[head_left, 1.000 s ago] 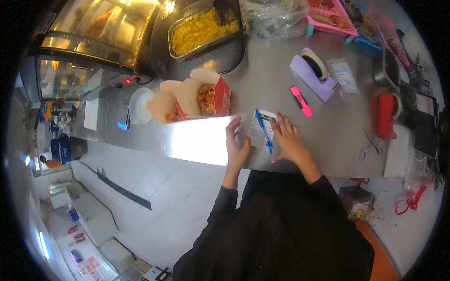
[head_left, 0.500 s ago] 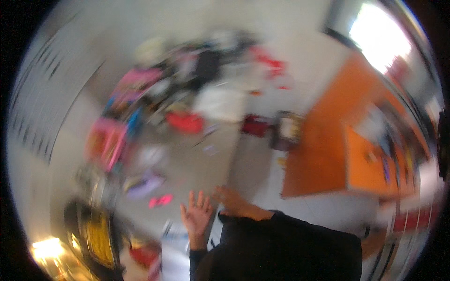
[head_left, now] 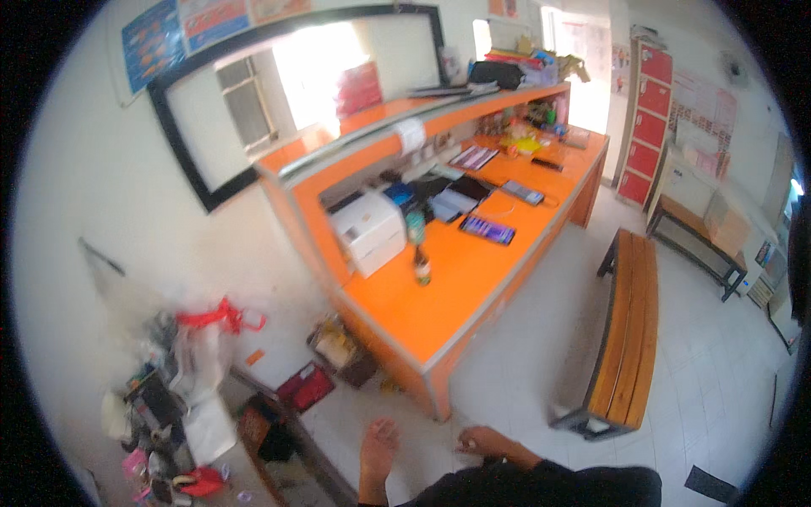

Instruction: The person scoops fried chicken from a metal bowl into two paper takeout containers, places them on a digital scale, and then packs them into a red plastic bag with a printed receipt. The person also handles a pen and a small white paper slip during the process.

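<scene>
Currently, floor [head_left: 524,372]: pale tiling is running beneath the orange surface and the bench.
Orange surface [head_left: 414,317]: it is standing ahead of both hands, its near corner leg coming closest to them, and is stretching away to the upper right.
Bench [head_left: 625,338]: wooden slats are resting on dark legs, to the right of the orange surface.
White box [head_left: 372,235]: it is sitting on the orange surface, toward its near left end.
Red box [head_left: 304,387]: it is lying low down, up and left of the left hand.
Left hand [head_left: 380,441]: it is hanging loosely open, fingers bending a little.
Right hand [head_left: 486,441]: its fingers are curling; whether they are gripping anything, I cannot tell.
Phone [head_left: 488,230]: it is lying flat on the orange surface, screen glowing purple.
Bottle [head_left: 421,266]: it is standing between white box and phone.
</scene>
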`<move>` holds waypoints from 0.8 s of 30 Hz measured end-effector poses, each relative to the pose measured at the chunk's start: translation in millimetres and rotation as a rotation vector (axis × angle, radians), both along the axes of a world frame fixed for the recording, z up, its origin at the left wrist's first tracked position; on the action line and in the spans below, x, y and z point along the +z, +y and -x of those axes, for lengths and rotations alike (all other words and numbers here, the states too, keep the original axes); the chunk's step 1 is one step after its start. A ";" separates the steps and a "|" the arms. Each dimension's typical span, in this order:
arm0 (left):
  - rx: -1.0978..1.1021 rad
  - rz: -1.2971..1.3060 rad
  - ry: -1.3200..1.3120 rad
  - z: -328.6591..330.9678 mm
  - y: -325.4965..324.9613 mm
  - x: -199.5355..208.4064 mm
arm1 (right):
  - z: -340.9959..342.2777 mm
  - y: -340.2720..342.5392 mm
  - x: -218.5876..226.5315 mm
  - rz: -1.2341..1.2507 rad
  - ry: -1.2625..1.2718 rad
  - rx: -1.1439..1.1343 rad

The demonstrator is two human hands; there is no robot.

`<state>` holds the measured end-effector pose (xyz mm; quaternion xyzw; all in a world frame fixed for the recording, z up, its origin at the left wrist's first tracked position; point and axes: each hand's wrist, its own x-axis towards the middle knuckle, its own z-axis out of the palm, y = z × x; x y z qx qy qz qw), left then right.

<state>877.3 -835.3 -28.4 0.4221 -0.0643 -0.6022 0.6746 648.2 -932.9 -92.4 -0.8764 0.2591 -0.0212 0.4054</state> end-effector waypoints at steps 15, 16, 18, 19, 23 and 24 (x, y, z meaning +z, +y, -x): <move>-0.521 0.048 -0.257 207.1 -318.0 -2.9 | 146.4 -183.0 4.0 -0.231 -0.129 -0.236; -0.537 0.016 -0.289 217.2 -336.3 4.9 | 148.4 -199.0 -11.5 -0.273 -0.062 -0.182; -0.458 0.091 -0.331 226.5 -376.3 19.7 | 151.6 -253.6 -6.5 -0.273 -0.039 -0.112; -0.420 0.128 -0.351 231.3 -398.6 23.7 | 159.1 -282.7 -3.2 -0.248 -0.069 -0.114; -0.374 0.167 -0.188 254.3 -490.4 24.3 | 208.8 -380.5 14.5 -0.199 -0.160 -0.138; -0.355 0.228 -0.151 264.9 -519.4 41.7 | 224.2 -411.7 18.6 -0.048 -0.267 -0.213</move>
